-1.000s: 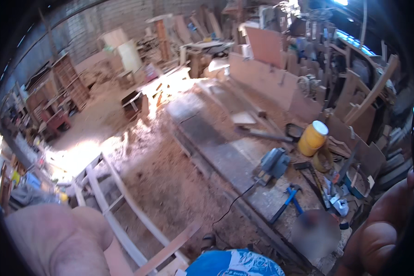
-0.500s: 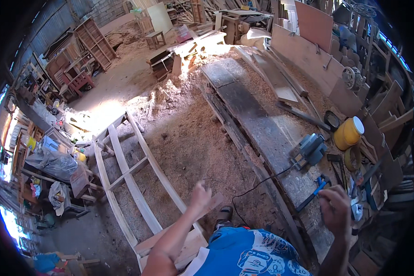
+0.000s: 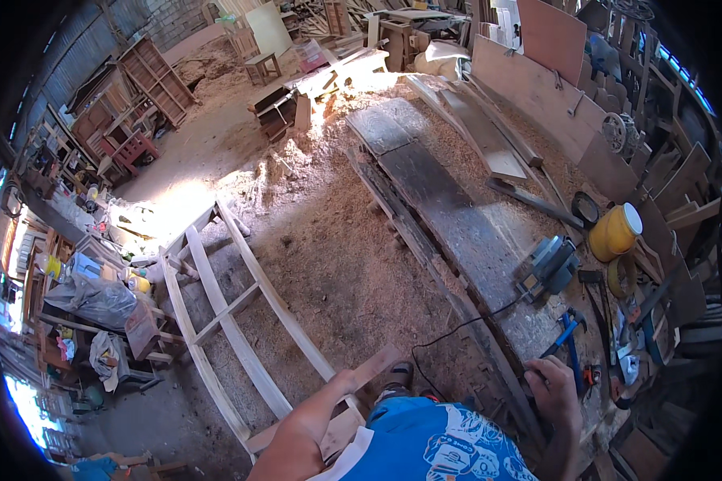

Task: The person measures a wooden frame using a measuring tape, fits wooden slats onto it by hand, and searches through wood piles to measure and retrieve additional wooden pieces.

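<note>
My left hand (image 3: 343, 385) is closed around one end of a short flat piece of wood (image 3: 379, 363), which points forward and right. Below that arm lies a wooden frame (image 3: 271, 390) of long curved rails joined by crosspieces. Over the bench's near right part, my right hand (image 3: 555, 389) has loosely bent fingers, and no object shows in it. Its fingertips are by the lower end of a blue hammer's handle (image 3: 550, 346); I cannot tell whether they touch. Another blue-handled tool (image 3: 573, 361) lies just beyond this hand.
A long workbench (image 3: 477, 240) runs away on my right. On it sits a grey-blue power tool (image 3: 549, 268) whose black cord (image 3: 457, 326) hangs over the edge. A yellow bucket (image 3: 614, 232) stands farther right. Sawdust (image 3: 329, 272) covers the floor, and a draped table (image 3: 96, 301) is left.
My left hand has turned, and more of its wood piece shows, swung forward and right. My right hand has moved left and down toward the hammer handle, uncovering the other blue-handled tool.
</note>
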